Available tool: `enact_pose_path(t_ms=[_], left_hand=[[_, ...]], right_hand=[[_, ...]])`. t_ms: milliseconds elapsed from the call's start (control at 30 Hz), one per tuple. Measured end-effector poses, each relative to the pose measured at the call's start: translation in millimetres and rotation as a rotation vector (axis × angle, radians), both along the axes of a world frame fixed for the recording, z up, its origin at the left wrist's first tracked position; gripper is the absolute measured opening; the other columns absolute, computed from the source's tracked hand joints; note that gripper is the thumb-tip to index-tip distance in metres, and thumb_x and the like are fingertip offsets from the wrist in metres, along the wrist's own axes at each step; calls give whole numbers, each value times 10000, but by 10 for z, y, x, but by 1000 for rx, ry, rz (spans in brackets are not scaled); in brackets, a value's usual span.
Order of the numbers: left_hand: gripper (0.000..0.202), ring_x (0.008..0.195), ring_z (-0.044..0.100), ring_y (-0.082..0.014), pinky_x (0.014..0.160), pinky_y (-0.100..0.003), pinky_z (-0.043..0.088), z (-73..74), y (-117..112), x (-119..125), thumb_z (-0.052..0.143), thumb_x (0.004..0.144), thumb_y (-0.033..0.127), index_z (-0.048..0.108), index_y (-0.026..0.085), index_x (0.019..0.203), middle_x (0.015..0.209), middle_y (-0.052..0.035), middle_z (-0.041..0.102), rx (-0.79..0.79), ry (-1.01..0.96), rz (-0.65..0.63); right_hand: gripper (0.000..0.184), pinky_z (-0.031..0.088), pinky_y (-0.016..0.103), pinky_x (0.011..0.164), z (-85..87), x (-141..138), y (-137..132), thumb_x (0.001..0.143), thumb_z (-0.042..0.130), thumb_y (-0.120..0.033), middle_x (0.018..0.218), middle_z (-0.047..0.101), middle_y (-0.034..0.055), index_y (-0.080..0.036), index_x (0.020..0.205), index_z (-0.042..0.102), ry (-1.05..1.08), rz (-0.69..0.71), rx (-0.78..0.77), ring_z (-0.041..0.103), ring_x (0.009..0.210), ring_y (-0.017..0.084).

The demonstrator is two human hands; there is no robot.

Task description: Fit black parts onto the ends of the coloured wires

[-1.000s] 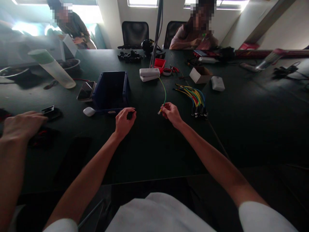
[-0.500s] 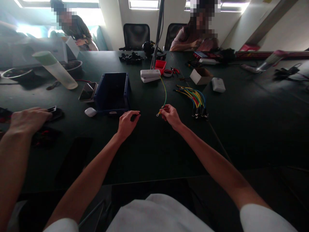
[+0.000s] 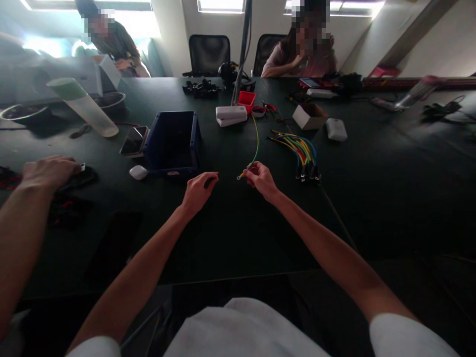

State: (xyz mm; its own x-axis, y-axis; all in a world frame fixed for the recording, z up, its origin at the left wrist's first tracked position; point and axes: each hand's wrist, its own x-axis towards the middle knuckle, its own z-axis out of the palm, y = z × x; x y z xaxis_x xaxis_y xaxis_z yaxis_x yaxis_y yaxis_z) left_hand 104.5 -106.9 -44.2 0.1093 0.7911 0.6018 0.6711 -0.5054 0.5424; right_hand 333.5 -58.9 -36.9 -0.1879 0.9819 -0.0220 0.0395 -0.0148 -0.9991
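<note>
My right hand (image 3: 262, 179) pinches a green-and-yellow wire (image 3: 257, 139) close to its end. A ring terminal (image 3: 239, 177) on that end sticks out to the left of my fingertips, and the rest of the wire curves up and away over the table. To the left, my left hand (image 3: 201, 191) is closed in a pinch, apart from the wire; whatever its fingertips hold, if anything, is too small to make out. Just behind that hand stands a dark blue bin (image 3: 173, 172). Right of my right hand lies a bundle of coloured wires (image 3: 303, 148) with metal lugs.
White boxes (image 3: 231, 113) and a red tray (image 3: 246, 99) stand by a pole. Further right are an open carton (image 3: 310, 116) and a white case (image 3: 336, 130). A phone (image 3: 134, 141) lies left of the bin. Another person's hand (image 3: 50, 171) reaches in at far left.
Both hands have shifted only slightly. The ring terminal has moved a little to the left, towards my left hand, and my left fingertips have drawn closer together.
</note>
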Motion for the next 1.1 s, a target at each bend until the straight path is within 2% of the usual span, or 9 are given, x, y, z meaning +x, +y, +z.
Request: enact_pose_path(t_ms=[200, 533, 667, 800, 967, 1100], left_hand=[[178, 774, 711, -150, 727, -282, 587, -10, -17, 0, 636, 887, 292, 673, 209, 1041, 939, -26, 745, -68, 49, 20], [245, 824, 696, -180, 727, -316, 562, 12, -17, 2, 581, 922, 336, 637, 216, 1128, 1042, -44, 730, -143, 150, -26], [255, 873, 695, -197, 780, -345, 565, 21, -13, 13, 552, 936, 342, 648, 215, 1135, 1050, -59, 727, -161, 177, -62], [243, 899, 686, -198, 781, -346, 569, 32, -14, 33, 574, 922, 331, 676, 213, 1109, 1019, -64, 721, -173, 146, -73], [181, 941, 656, -198, 844, -373, 552, 25, -10, 55, 626, 892, 300, 711, 235, 1037, 981, -45, 722, -115, 93, -71], [198, 903, 644, -184, 794, -355, 550, 2, -5, 58, 644, 881, 322, 722, 252, 1049, 977, -48, 685, -104, 77, -61]], right_hand=[[302, 344, 200, 401, -30, -17, -11, 777, 686, -378, 748, 621, -9, -201, 926, 492, 0, 22, 8, 512, 521, 87], [321, 350, 202, 407, -3, -51, -67, 776, 687, -396, 755, 632, -5, -204, 934, 484, 3, 43, 11, 518, 524, 89], [324, 352, 208, 416, -3, -59, -80, 773, 690, -396, 764, 640, -3, -207, 934, 483, 10, 42, 12, 517, 525, 89], [310, 351, 210, 421, 5, -79, -94, 771, 690, -382, 760, 635, -5, -207, 923, 484, 16, 40, 14, 515, 523, 86], [305, 347, 213, 419, 19, -109, -116, 756, 699, -368, 745, 622, -10, -204, 901, 486, 13, 17, 13, 510, 515, 84], [311, 351, 212, 421, 27, -118, -131, 751, 700, -373, 744, 620, -9, -203, 903, 488, 30, 23, 26, 511, 523, 85]])
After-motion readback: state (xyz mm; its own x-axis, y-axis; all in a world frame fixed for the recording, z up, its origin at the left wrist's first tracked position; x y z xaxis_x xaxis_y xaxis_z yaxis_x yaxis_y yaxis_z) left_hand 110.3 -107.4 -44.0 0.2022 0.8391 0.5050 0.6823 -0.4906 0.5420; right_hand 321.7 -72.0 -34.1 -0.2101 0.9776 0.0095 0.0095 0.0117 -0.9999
